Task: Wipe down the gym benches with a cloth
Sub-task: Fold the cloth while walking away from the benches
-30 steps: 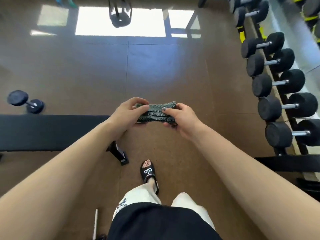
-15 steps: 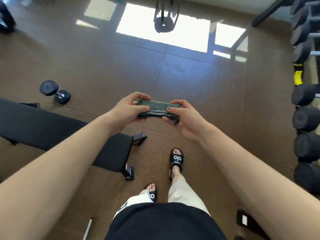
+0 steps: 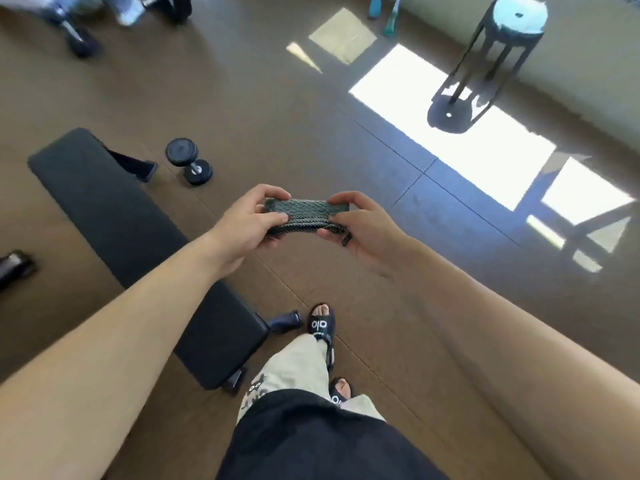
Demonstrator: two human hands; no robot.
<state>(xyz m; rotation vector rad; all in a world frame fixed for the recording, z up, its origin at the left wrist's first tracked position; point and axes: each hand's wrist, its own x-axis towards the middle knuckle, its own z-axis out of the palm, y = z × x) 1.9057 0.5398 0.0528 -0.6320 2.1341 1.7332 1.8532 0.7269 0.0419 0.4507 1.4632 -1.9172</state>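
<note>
A person stands at the near end of a black padded bench with a dark green woven cloth folded into a thick pad and held out at about waist height, over the floor just to the right of the bench. The left hand grips one end of the pad, thumb on top and fingers curled beneath; the right hand pinches the other end the same way, with a loose corner of cloth dangling below it. Held taut between both hands, the pad looks squared up for wiping — a neat fold gives a flat, firm face to press along the padding. No wiping has begun; the cloth hangs clear of the bench, not touching it.

The bench runs from the near centre away to the far left, its top matte and bare, its metal feet showing at both ends. A black dumbbell lies on the floor just beside its far end. The floor is brown rubber tile with visible seams, and bright window light falls across it at far right, where a tall black stand with a pale round top casts a shadow. At the blurred far left are what may be more weights and someone's shoe — too smeared to say.
</note>
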